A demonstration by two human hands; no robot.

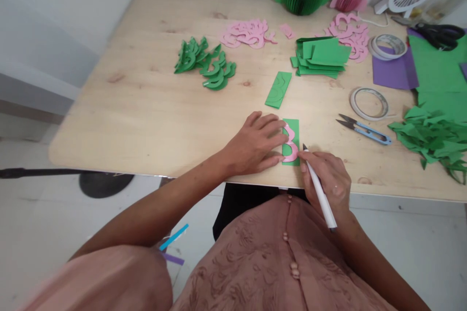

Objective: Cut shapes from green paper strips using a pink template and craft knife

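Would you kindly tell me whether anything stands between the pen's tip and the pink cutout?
Nothing visible does: the right hand holds the white pen, its dark tip just right of the green strip on which the pink cutout lies. The left hand touches the cutout from its left side, away from the tip.

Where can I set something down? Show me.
Widest: the table's left side, bordered by the green cutouts and left hand. Smaller: between the outlined strip and snips, beyond the right hand. Crowded: the right end, with tape, snips and green scraps.

Pink template (294, 151); green paper strip (295, 127); white pen (321, 195), black tip (305, 146); light-blue-handled snips (371, 132); pale wood-grained table (146, 82).
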